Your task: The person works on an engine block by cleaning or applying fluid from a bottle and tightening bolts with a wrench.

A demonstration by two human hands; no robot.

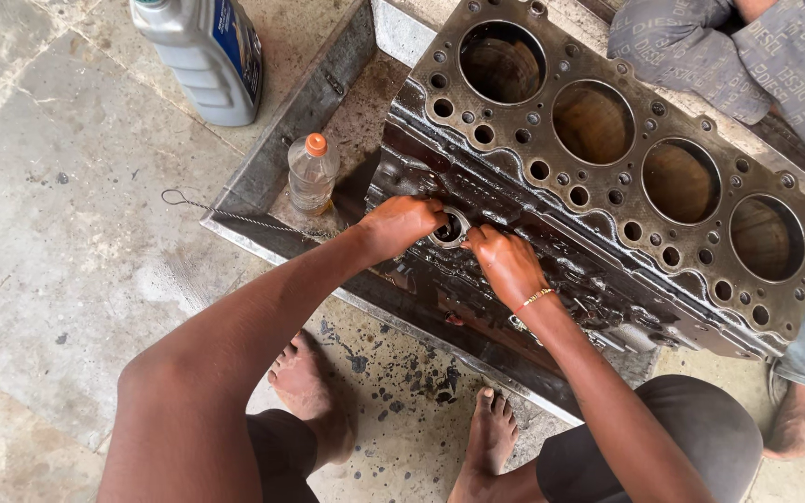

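Head view looks straight down on a four-cylinder engine block (607, 177) lying in a shallow metal tray (277, 140) on a concrete floor (58, 233). Its top deck faces up, showing four large round bores in a row from the tray's far left toward its right edge, with many smaller holes around them.

Both hands work on the block's near side face, close to its left end. The left hand (402, 224) has its fingers curled against a round shiny ring (451, 228) set into that face; the fingertips press on the ring's left rim, though whether they actually pinch it cannot be told. The right hand (507, 264) sits just beside it, fingertips touching the ring's right rim, fingers bent and not closed around anything; a thin gold bracelet (537, 297) circles that wrist.

A small clear bottle with an orange cap (312, 173) stands in the tray's left corner, near the left hand. A twisted wire (225, 214) lies across the tray's left edge and onto the floor. A grey oil jug (205, 56) stands on the floor beyond the tray. Another person's patterned sleeve (747, 56) shows at the far right, past the block.
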